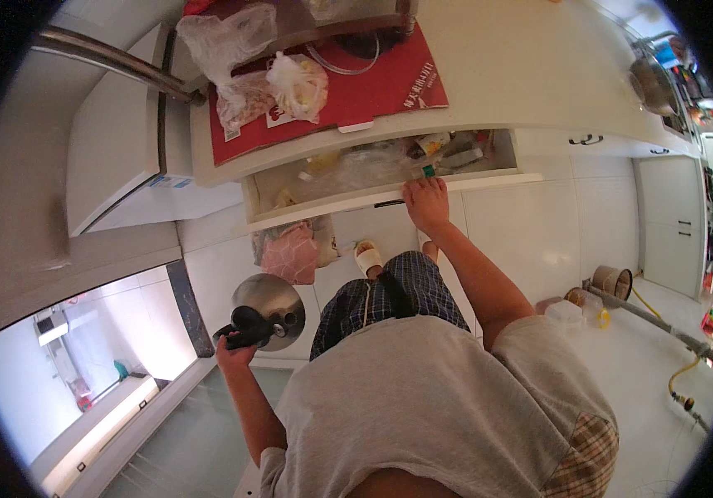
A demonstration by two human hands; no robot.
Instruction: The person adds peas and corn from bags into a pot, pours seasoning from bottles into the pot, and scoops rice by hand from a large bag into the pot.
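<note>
My left hand [235, 355] is closed around the black handle of a round stainless steel kettle [269, 305], held out at my left side. My right hand [426, 202] rests on the top edge of the front of a pulled-out drawer [338, 202], beside its dark handle, with the fingers curled over the rim. Inside the drawer lie clear plastic bags [369, 162] and small packages, one of them with a green part close to my fingertips. Whether the fingers touch that green part I cannot tell.
Above the drawer, a countertop [506, 75] holds a red cardboard sheet [394, 87] with tied plastic bags [297, 87] on it. A pink patterned bag [291, 254] is on the floor below the drawer. To the right are a bucket [612, 282], a pipe [643, 317] and clear plastic containers [565, 316].
</note>
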